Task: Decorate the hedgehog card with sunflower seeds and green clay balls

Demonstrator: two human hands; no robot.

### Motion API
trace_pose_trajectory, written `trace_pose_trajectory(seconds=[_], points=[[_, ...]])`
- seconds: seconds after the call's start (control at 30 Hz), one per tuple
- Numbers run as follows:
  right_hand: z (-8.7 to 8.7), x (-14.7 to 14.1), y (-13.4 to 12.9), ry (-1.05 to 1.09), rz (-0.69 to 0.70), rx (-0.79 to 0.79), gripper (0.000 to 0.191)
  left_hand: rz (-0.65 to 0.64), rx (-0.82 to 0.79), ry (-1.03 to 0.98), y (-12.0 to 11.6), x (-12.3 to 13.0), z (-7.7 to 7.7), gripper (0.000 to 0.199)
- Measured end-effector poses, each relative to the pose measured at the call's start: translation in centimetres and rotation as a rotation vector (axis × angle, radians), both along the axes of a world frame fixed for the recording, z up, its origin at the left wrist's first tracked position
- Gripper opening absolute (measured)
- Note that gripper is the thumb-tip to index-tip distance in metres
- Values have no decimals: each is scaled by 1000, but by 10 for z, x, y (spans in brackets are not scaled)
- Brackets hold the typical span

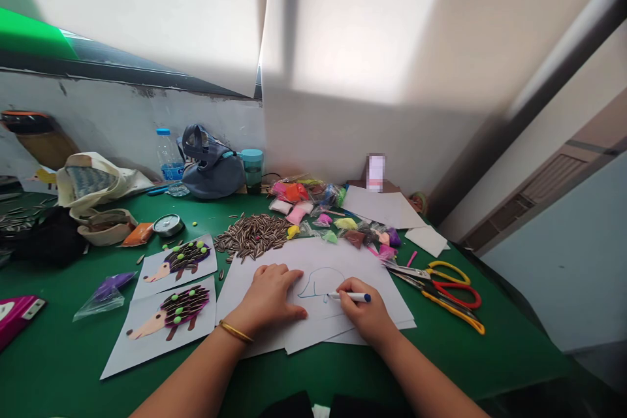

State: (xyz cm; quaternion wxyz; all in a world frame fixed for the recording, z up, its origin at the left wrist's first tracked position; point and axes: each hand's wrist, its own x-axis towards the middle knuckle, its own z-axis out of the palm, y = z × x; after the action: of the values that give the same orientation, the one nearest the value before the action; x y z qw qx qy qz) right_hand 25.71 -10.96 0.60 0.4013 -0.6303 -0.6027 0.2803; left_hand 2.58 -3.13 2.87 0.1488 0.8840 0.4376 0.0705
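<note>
My right hand (pixel 365 310) grips a white marker (pixel 353 297) with a dark blue end, its tip on a sheet of white paper (pixel 313 333). A thin blue outline (pixel 327 269) with a rounded back and a pointed snout is drawn there. My left hand (pixel 272 290) lies on the paper left of the drawing, thumb and fingers spread, a gold bracelet on the wrist. Further left are two cards, an upper hedgehog picture (pixel 183 261) and a lower hedgehog picture (pixel 171 313), both with seed spines and green balls.
Striped sunflower seeds (pixel 255 235) are heaped behind the paper. Colourful clay packets (pixel 298 199) lie beyond them. Scissors (pixel 448 287) with yellow and red handles rest at the right. A blue bag (pixel 210 166), a water bottle (pixel 169 157) and a teal-lidded cup (pixel 253 170) stand by the wall.
</note>
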Motion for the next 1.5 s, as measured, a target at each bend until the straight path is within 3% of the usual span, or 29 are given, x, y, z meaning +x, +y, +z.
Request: trace_pose_trajectory(seconds=[0.43,0.67,1.5], points=[[0,0,-1,11,24,-42,15,2,-4,0,0,-1,0,78],[2,8,-1,15,-78,-13,15,-3,-2,-6,1,-1,-1,77],[0,8,1,29,-59,-67,14,-1,-13,13,0,0,1,78]])
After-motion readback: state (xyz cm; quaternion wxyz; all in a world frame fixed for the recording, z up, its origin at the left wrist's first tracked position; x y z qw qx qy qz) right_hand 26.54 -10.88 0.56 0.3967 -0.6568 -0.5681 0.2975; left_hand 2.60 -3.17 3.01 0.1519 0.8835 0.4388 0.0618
